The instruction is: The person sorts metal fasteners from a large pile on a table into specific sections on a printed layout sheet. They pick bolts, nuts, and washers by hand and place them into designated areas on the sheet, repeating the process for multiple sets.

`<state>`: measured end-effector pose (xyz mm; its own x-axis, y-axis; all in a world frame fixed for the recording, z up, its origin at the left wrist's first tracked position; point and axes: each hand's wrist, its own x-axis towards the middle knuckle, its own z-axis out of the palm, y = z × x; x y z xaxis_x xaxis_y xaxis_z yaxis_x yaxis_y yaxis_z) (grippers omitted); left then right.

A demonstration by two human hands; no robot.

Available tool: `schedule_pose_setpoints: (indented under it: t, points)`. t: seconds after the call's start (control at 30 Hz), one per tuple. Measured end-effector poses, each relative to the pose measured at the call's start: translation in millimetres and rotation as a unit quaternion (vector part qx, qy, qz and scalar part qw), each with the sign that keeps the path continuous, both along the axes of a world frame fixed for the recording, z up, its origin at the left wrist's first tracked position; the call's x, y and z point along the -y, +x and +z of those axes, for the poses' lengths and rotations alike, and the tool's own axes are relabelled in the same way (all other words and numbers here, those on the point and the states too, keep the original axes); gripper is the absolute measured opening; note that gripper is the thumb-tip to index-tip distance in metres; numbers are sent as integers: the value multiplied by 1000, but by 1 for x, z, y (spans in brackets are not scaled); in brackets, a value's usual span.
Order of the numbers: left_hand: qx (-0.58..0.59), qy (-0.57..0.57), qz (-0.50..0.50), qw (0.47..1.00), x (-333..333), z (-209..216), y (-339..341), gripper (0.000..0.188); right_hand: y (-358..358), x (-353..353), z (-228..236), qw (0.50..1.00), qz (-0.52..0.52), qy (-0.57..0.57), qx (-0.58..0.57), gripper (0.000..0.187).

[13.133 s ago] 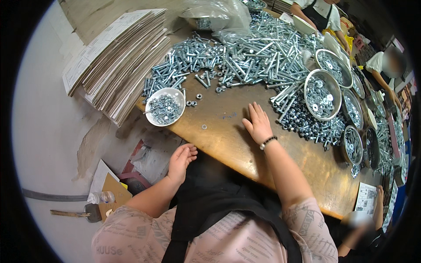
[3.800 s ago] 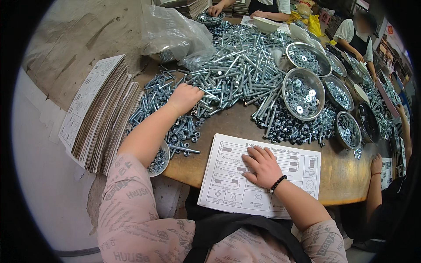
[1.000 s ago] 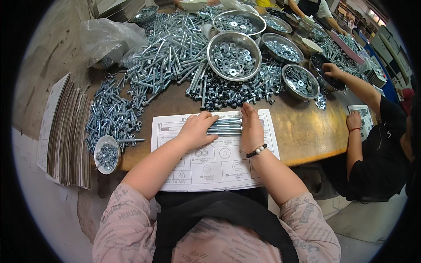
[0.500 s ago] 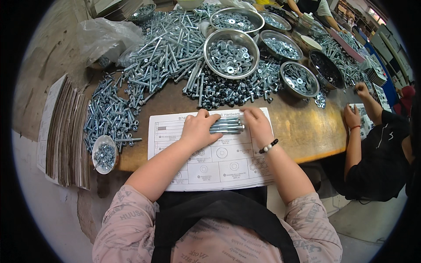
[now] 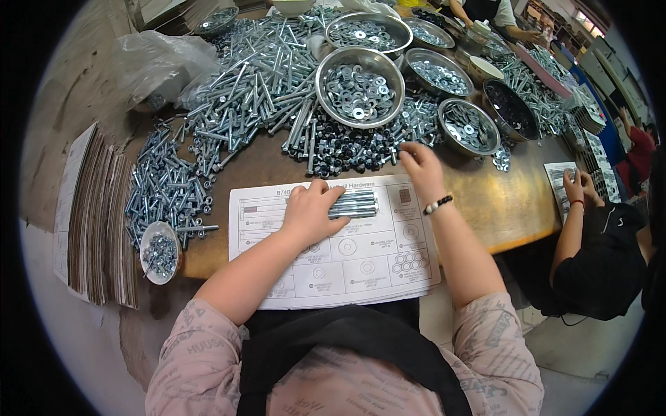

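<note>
A white printed parts sheet (image 5: pixel 347 263) lies on the wooden table edge in front of me. Several long silver bolts (image 5: pixel 357 204) lie side by side across its upper part. My left hand (image 5: pixel 309 211) rests flat on the sheet, its fingers on the left ends of those bolts. My right hand (image 5: pixel 418 166) reaches past the sheet's top right corner into a heap of small dark nuts and washers (image 5: pixel 347 147); its fingertips touch the pile. A bead bracelet is on that wrist.
Steel bowls of washers (image 5: pixel 359 84) and others (image 5: pixel 469 126) stand behind the heap. Long bolts (image 5: pixel 257 83) pile at the back left, shorter ones (image 5: pixel 163 191) beside a small white cup (image 5: pixel 159 253). Stacked cardboard (image 5: pixel 94 215) sits left. Another person (image 5: pixel 596 229) works at right.
My right hand has left the bolts on the sheet and moved forward and right to the nut pile. My left hand stays on the bolts.
</note>
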<state>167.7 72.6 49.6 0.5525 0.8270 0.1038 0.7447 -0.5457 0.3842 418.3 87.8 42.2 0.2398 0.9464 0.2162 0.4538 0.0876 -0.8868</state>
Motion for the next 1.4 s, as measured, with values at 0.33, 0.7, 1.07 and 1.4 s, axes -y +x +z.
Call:
schedule_pose_setpoints:
  t: [0.33, 0.7, 1.07, 1.4]
  points:
    - [84, 33, 0, 996, -1, -13, -5, 63, 56, -68, 12, 919, -36, -66, 387, 43]
    - [104, 55, -35, 992, -4, -16, -8, 50, 60, -88, 3, 875, 26, -97, 474, 21]
    - [89, 50, -25, 994, -3, -16, -6, 54, 45, -30, 29, 958, 34, 64, 279, 15]
    - [166, 160, 14, 973, 2, -8, -11, 48, 16, 67, 25, 876, 142, -102, 449, 18]
